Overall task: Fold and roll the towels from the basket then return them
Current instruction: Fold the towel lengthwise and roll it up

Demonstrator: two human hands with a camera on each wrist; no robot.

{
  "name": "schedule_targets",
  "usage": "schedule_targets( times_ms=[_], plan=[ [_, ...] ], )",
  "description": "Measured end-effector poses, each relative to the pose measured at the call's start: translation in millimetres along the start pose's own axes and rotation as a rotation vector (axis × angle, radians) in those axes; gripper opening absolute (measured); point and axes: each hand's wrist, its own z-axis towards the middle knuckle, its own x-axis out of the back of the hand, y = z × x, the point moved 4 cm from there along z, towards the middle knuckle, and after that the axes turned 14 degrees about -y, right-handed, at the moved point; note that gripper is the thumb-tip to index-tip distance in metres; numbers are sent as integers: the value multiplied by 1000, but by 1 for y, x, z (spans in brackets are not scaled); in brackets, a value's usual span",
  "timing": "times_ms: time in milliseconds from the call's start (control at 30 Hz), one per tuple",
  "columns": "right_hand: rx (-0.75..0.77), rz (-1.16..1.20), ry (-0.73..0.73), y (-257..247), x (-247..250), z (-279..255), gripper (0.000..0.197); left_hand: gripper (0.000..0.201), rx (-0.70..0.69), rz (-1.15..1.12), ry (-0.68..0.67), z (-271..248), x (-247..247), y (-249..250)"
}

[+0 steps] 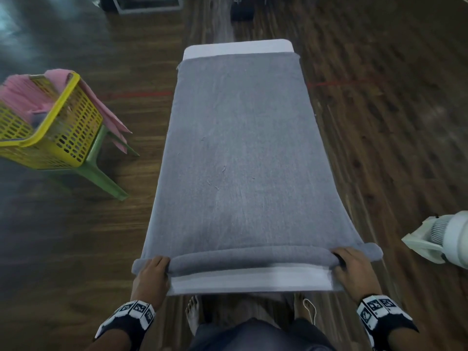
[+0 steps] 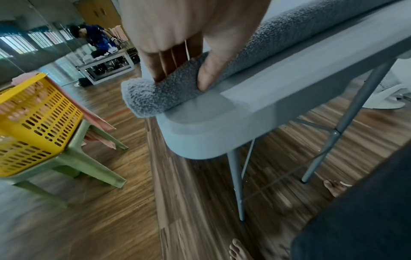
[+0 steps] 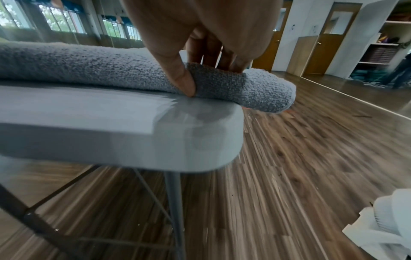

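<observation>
Both hands, left [image 1: 152,271] and right [image 1: 350,266], each grip pinching the towel [image 1: 238,153] roll at the bench's [image 1: 250,281] six o'clock edge. Rolling barely begun; most lies flat. Basket [image 1: 63,122] at nine o'clock holds more.

My head view is dim and cool, with pale glare on the floor [image 1: 30,24] at the upper left of the frame. Edges bow outward and smear with motion blur. In my right wrist view, daylight comes from windows [image 3: 62,22] at upper left. Both wrist views blur the floorboards into streaks, and the close palms sit soft and out of focus.
</observation>
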Motion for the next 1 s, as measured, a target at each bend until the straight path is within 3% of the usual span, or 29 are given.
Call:
schedule_targets(
  times_ms=[233,433,600,833,1000],
  plan=[
    [-19,-109,-25,3,-9,-28,27,25,-4,-31,1,-30,-13,-6],
    [-104,-168,-105,-5,9,-10,30,13,22,59,-34,-18,-2,-7],
    [7,-235,69,-20,23,-7,34,21,57,83,135,-10,9,1],
    [10,-213,-11,-19,12,-8,54,33,-140,-43,45,-1,-5,-4],
    [-67,-302,-10,-20,26,9,33,17,-83,-8,15,13,13,1]
  ],
)
